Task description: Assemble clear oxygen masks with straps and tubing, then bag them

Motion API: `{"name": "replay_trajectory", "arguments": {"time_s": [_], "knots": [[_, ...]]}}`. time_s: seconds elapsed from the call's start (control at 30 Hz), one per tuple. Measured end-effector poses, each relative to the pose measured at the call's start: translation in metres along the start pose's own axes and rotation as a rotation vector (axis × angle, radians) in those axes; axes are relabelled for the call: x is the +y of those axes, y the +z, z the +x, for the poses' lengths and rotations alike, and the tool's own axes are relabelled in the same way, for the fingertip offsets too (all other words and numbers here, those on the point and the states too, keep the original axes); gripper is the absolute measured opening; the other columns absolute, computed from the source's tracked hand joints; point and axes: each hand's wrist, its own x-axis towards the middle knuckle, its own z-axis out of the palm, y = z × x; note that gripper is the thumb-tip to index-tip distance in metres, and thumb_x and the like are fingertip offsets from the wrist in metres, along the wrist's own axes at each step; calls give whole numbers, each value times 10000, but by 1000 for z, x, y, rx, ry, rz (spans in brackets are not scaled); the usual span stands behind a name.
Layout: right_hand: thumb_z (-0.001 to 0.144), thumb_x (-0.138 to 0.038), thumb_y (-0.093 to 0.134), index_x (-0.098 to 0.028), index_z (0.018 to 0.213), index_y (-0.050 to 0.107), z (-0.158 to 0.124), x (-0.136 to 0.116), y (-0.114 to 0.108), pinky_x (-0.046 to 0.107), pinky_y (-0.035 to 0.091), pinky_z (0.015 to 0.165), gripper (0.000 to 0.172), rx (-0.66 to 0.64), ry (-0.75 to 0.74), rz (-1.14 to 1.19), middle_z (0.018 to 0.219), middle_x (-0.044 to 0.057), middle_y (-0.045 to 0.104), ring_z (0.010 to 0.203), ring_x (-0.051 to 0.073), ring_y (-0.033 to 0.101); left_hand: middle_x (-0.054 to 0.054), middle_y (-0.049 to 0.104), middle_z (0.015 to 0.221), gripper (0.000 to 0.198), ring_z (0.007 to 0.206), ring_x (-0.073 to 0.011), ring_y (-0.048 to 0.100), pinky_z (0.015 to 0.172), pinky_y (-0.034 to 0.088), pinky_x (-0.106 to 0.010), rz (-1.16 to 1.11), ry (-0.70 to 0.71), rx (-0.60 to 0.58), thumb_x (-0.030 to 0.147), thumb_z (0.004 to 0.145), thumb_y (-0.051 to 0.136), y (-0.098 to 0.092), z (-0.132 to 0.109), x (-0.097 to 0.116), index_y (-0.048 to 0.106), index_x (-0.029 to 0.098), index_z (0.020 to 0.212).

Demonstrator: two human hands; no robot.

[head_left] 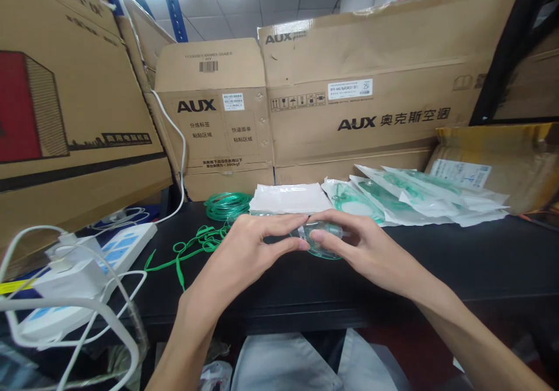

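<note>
Pinching a clear green-tinted plastic piece (325,250) between both hands, just above the near part of the black table (445,269). Much of it sits behind my fingers, so its full outline cannot be told.

Left hand (253,242): thumb and forefinger closed in from the left, their tips at the left end of the piece, by a narrow whitish strip. A small gap shows between thumb and finger further back toward the palm. Right hand (369,251): curled round from the right, thumb laid across the near face, fingers over the far, upper side. That grip is closed on the piece too. The piece lies between the two sets of fingertips, well forward of both palms, its rounded lower edge showing under my right thumb.

Left of my left hand, on the table: a loose green strap (179,257), looped and tangled, and behind it a coil of green tubing (225,206). Beyond my fingertips, a white packet (288,198) lies flat. Beside it to the right, overlapping clear-faced pouches (414,196) with green contents fan out toward a tan parcel (502,164). Far left, a white power strip (131,242) with plugs and cables. AUX cartons (375,100) stand along the back.
</note>
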Motion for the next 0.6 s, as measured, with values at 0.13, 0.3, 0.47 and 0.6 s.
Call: {"name": "replay_trajectory", "arguments": {"time_s": [0.13, 0.3, 0.47, 0.6], "knots": [[949, -390, 694, -365, 1316, 662, -2, -3, -3, 284, 493, 968, 369, -55, -30, -27, 1331, -40, 691, 1196, 212, 637, 140, 680, 1322, 343, 1256, -172, 644, 1107, 461, -240, -1, -7, -12, 311, 924, 727, 0, 0, -3, 708, 399, 1255], [907, -381, 749, -394, 1347, 640, -5, -2, -7, 259, 495, 938, 454, -33, -61, -43, 1337, -62, 687, 1173, 191, 644, 120, 666, 1350, 374, 1276, -181, 630, 1117, 455, -266, -25, -76, -28, 366, 954, 682, 1, 0, -1, 654, 393, 1327], [911, -330, 752, -446, 1303, 660, -6, -5, -8, 219, 496, 930, 419, 47, -55, -9, 1314, -98, 697, 1164, 151, 647, 98, 648, 1379, 355, 1314, -198, 600, 1121, 450, -300, -138, -123, -27, 434, 996, 602, -1, -2, 7, 639, 392, 1347], [909, -340, 754, -434, 1304, 661, -5, -6, -6, 238, 499, 936, 417, 35, -73, -15, 1335, -81, 687, 1185, 167, 643, 53, 713, 1306, 310, 1275, -202, 629, 1103, 449, -291, -248, -182, 14, 441, 992, 608, 0, 1, 9, 718, 350, 1266]]}}
